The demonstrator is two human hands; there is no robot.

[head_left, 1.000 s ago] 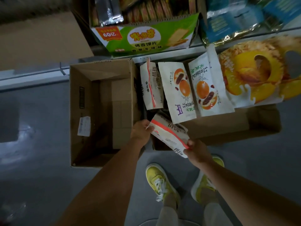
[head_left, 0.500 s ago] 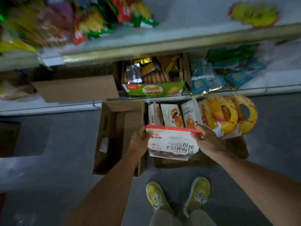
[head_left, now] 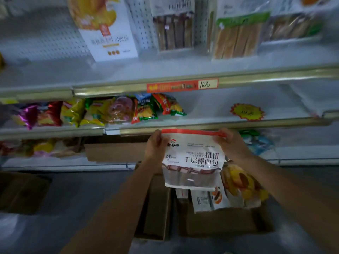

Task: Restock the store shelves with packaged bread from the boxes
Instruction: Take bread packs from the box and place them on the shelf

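Note:
A white bread bag (head_left: 192,158) with a red top strip and a clear window hangs upright in front of the shelves. My left hand (head_left: 157,143) pinches its top left corner and my right hand (head_left: 232,143) pinches its top right corner. Below it, a cardboard box (head_left: 225,222) on the floor holds several more white bread packets (head_left: 211,198) and a yellow-printed one (head_left: 242,184). An empty open box (head_left: 156,208) stands beside it on the left.
Shelves rise ahead: the top shelf (head_left: 165,70) carries boxed and bagged bread, the middle shelf (head_left: 211,114) has snack bags (head_left: 102,112) at left and bare room at right. A red price tag (head_left: 181,86) marks the rail. Another carton (head_left: 22,191) sits at floor left.
Both hands lifted the bread bag out of the box and turned it upright, raising it to the level of the middle shelf rail. The view tilted up from the floor to the shelves.

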